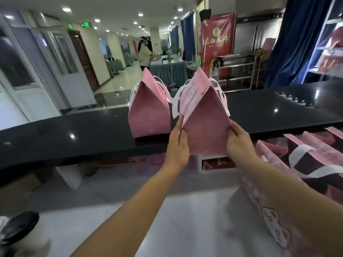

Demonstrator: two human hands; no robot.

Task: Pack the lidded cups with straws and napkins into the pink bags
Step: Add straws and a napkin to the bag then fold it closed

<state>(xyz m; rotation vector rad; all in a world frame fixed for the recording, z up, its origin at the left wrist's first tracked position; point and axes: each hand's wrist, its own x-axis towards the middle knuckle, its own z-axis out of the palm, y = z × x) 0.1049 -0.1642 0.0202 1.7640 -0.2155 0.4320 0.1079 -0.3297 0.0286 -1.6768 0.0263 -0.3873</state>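
**Both hands on a pink bag at the counter's edge**

You hold a pink bag (204,125) between both hands, at the near edge of the black counter (83,134). Your left hand (177,145) lies flat along the bag's left side, fingers straight and pressed to the paper. Your right hand (238,140) grips the bag's right edge, thumb curled onto the front face. The bag's top is folded to a peak, and its white handles (179,101) hang down either side.

A second pink bag (149,114) stands on the counter just to the left, close beside the first, its top peaked too.

More pink bags (289,164) lie in a loose pile at your right, below the counter. A cup with a black lid (20,227) stands at the lower left, blurred. Whether straws or napkins are inside the bags, you cannot tell.
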